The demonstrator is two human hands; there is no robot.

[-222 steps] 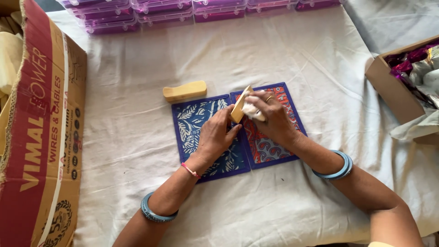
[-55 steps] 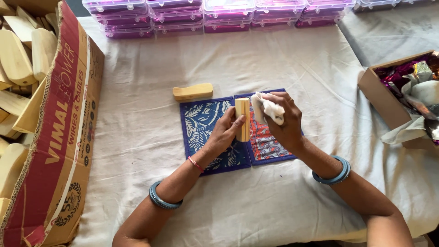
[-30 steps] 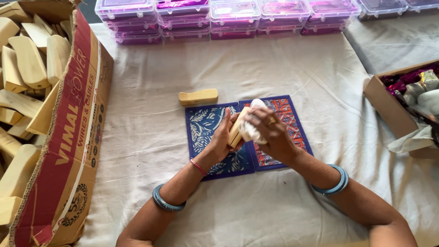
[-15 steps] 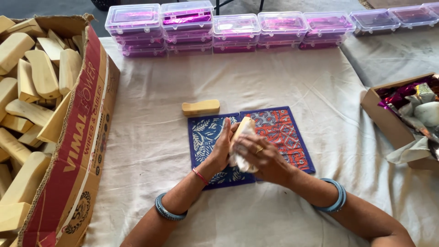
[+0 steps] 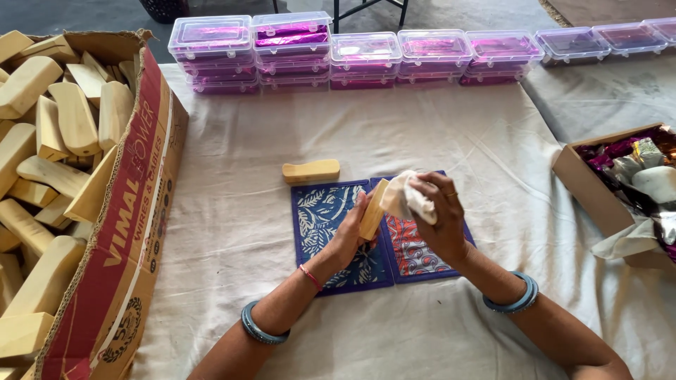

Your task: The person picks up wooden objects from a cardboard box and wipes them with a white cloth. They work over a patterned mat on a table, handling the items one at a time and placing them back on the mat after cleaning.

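Both hands busy: left hand point(image 5: 350, 236) grips a wooden block point(image 5: 372, 210) tilted on edge over the blue mat point(image 5: 320, 218), exposing its face to the white cloth point(image 5: 408, 199) bunched in the right hand point(image 5: 442, 222); spare block point(image 5: 310, 171) lies just behind

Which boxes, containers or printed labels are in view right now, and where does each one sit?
Large cardboard carton: left edge of the table, brown with a red printed band, full of pale wooden blocks.
Clear plastic lidded boxes: a stacked row along the far edge, purple-pink contents.
Small open cardboard box: right edge, plain brown, holding shiny purple wrappers and white paper.
No screens or signs.
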